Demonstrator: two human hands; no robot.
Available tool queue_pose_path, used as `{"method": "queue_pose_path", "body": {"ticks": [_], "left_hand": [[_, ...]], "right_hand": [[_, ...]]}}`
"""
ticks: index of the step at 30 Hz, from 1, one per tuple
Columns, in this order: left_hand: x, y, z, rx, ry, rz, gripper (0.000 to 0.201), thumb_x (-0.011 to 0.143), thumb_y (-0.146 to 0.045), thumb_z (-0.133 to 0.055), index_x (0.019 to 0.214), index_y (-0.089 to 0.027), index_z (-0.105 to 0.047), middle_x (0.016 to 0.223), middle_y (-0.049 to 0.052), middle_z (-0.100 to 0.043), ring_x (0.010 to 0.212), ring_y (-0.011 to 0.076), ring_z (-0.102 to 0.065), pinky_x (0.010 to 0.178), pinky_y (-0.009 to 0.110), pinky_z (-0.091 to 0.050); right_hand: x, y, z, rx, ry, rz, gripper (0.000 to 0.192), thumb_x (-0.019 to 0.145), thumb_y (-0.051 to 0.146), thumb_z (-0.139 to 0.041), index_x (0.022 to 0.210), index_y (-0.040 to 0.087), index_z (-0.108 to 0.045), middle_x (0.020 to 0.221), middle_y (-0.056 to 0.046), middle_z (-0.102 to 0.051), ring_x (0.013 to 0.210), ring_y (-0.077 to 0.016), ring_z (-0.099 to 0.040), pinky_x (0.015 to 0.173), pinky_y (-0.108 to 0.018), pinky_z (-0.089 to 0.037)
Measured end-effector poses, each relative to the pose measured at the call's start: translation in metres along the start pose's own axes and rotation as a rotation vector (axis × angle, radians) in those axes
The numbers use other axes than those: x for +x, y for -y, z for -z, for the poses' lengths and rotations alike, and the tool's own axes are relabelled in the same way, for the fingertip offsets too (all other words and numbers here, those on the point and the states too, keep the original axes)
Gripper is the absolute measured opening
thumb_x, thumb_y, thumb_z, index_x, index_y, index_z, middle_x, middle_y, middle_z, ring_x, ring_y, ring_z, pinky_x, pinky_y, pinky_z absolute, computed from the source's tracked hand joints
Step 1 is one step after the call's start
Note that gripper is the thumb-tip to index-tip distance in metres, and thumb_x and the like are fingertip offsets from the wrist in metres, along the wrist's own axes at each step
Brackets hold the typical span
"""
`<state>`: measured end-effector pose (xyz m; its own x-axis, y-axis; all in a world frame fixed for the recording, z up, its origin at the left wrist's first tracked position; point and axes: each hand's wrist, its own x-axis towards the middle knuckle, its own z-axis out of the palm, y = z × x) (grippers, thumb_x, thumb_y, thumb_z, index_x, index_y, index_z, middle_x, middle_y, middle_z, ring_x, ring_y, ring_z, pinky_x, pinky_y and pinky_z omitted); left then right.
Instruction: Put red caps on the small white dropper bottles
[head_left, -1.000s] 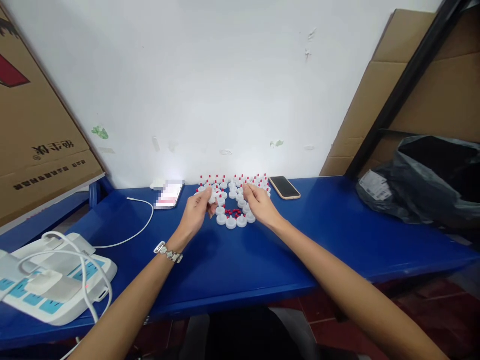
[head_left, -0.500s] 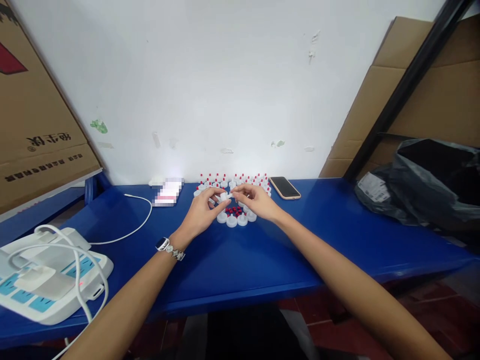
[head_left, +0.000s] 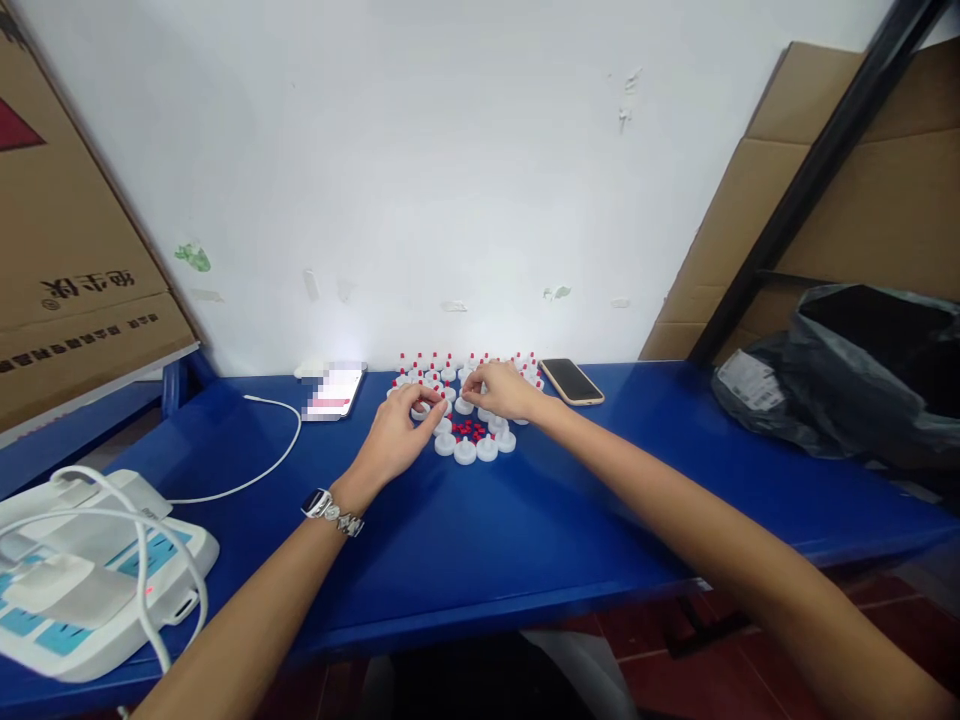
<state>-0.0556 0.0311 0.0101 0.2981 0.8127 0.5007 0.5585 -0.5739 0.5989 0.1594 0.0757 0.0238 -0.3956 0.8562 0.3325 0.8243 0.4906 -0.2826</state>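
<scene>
Far left, cardboard box [head_left: 82, 220], then power strip [head_left: 161, 548] with plugs in and white cable [head_left: 266, 472] curving over blue desk [head_left: 480, 540]; lit phone [head_left: 341, 393] near the wall, screen blurred out. Left hand [head_left: 394, 430], watch [head_left: 316, 502] on wrist, is over the left side of the cluster: grip narrow, thumb and fingertips near each other, can't tell what's between them. Red-tipped white caps [head_left: 448, 372] stand upright in groups at the back, toward the wall. Loose red pieces [head_left: 469, 431] lie mid-desk, with bare white caps [head_left: 465, 453] curving around their near side, no red visible on those tops. Right hand [head_left: 499, 390], just right of the left one, has fingertips pinched low over the caps; narrow grip, contents too small to tell. Step in hand, as judged: close fingertip handling of single small parts among the caps. Next move seems to call for a light, exact pinch and keeping knuckles off the upright neighbours. Right of that, dark phone [head_left: 571, 381] near the caps; far right, plastic bag [head_left: 802, 400].
</scene>
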Motion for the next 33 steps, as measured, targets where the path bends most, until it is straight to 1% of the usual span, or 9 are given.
{"method": "queue_pose_path", "body": {"ticks": [4,10,15,18,21,24,27,30,33], "left_hand": [[-0.001,0.0,-0.001,0.032,0.02,-0.035,0.023,0.091,-0.042,-0.056,0.092,-0.021,-0.067,0.094,0.005,-0.069,0.085,0.021,-0.061,0.071,0.033,-0.046],[-0.001,0.005,-0.001,0.065,0.015,-0.03,0.025,0.092,-0.043,-0.054,0.091,-0.021,-0.066,0.094,0.005,-0.068,0.087,0.0213,-0.06,0.072,0.034,-0.045],[0.0,0.009,0.0,0.068,-0.004,-0.05,0.025,0.094,-0.041,-0.051,0.091,-0.021,-0.065,0.094,0.006,-0.067,0.085,0.0211,-0.059,0.072,0.034,-0.046],[0.0,0.01,0.001,0.076,0.005,-0.048,0.023,0.094,-0.039,-0.051,0.091,-0.021,-0.065,0.094,0.005,-0.067,0.086,0.0212,-0.059,0.073,0.034,-0.046],[0.0,0.008,0.002,0.079,0.016,-0.026,0.022,0.093,-0.039,-0.052,0.091,-0.021,-0.065,0.094,0.005,-0.067,0.086,0.0212,-0.059,0.074,0.034,-0.045],[-0.001,0.006,0.003,0.059,0.006,-0.022,0.023,0.094,-0.04,-0.052,0.094,-0.021,-0.065,0.096,0.005,-0.066,0.087,0.0209,-0.059,0.074,0.035,-0.046],[-0.002,0.004,0.001,0.021,-0.041,-0.047,0.024,0.094,-0.04,-0.052,0.107,-0.021,-0.061,0.11,0.007,-0.063,0.09,0.02,-0.06,0.075,0.034,-0.048],[-0.004,0.002,-0.002,-0.006,-0.076,-0.083,0.037,0.091,-0.042,-0.057,0.122,-0.022,-0.053,0.123,0.009,-0.057,0.093,0.0196,-0.06,0.074,0.033,-0.05],[-0.005,-0.002,-0.005,-0.04,-0.026,-0.126,0.042,0.09,-0.043,-0.059,0.125,-0.021,-0.051,0.121,0.009,-0.06,0.092,0.0194,-0.061,0.07,0.031,-0.051]], "right_hand": [[0.002,-0.003,-0.005,-0.164,0.028,0.009,0.019,0.086,0.03,-0.061,0.086,0.02,-0.076,0.089,-0.01,-0.07,0.098,-0.028,-0.055,0.09,-0.043,-0.032],[0.015,-0.005,-0.004,-0.122,-0.037,-0.049,0.024,0.088,0.037,-0.06,0.101,0.02,-0.072,0.083,-0.007,-0.069,0.093,-0.0248,-0.055,0.09,-0.04,-0.032],[0.04,0.003,-0.009,-0.119,-0.013,-0.052,0.029,0.088,0.043,-0.059,0.099,0.019,-0.072,0.083,-0.007,-0.071,0.096,-0.0254,-0.058,0.093,-0.041,-0.032],[0.051,0.009,-0.014,-0.133,0.069,-0.033,0.023,0.084,0.036,-0.063,0.093,0.019,-0.074,0.086,-0.007,-0.072,0.097,-0.0255,-0.06,0.094,-0.042,-0.032],[0.052,0.011,-0.012,-0.087,0.056,-0.043,0.017,0.085,0.029,-0.06,0.085,0.018,-0.074,0.088,-0.006,-0.074,0.091,-0.022,-0.063,0.095,-0.041,-0.033],[0.043,0.012,-0.001,0.073,-0.061,-0.066,0.017,0.086,0.03,-0.061,0.085,0.017,-0.072,0.087,-0.006,-0.074,0.082,-0.0183,-0.064,0.087,-0.035,-0.04],[0.023,0.016,0.01,0.375,-0.172,-0.083,0.018,0.085,0.03,-0.061,0.086,0.014,-0.07,0.08,-0.007,-0.073,0.072,-0.0159,-0.064,0.073,-0.029,-0.044],[-0.003,0.026,0.013,0.721,-0.184,-0.1,0.024,0.084,0.038,-0.063,0.086,0.015,-0.066,0.076,-0.006,-0.073,0.069,-0.0151,-0.063,0.067,-0.028,-0.046],[-0.026,0.036,0.008,0.964,-0.142,-0.145,0.029,0.08,0.044,-0.068,0.085,0.016,-0.064,0.075,-0.004,-0.072,0.071,-0.0147,-0.064,0.07,-0.028,-0.047]]}}
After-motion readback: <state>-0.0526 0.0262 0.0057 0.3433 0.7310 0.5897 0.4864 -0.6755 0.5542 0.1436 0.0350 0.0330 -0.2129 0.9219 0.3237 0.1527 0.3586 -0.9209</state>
